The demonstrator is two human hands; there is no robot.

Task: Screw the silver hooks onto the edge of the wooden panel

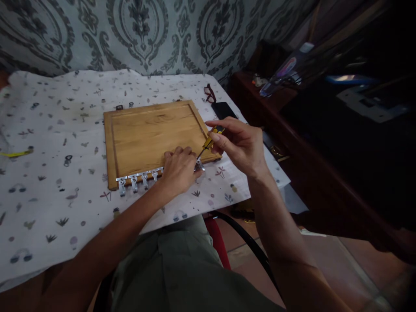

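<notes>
A wooden panel (152, 134) with a raised frame lies flat on the table. Along its near edge runs a row of silvery metal hooks (134, 182); part of the row is hidden beneath my left hand (180, 171). That hand has its fingers bent over the panel, with the thumb by the rightmost hook, pressing the row against the wood. My right hand (238, 145) is closed on a yellow and black screwdriver (208, 142), held tilted. Its tip reaches down to the rightmost hook; whether a screw sits there is too small to tell.
A printed white cloth (65, 216) covers the table. Eyeglasses (210, 93) and a dark phone (224, 110) lie beyond the panel. A yellow strip (16, 154) is at the far left. On the right, dark furniture (312, 147) bears a clear bottle (286, 69).
</notes>
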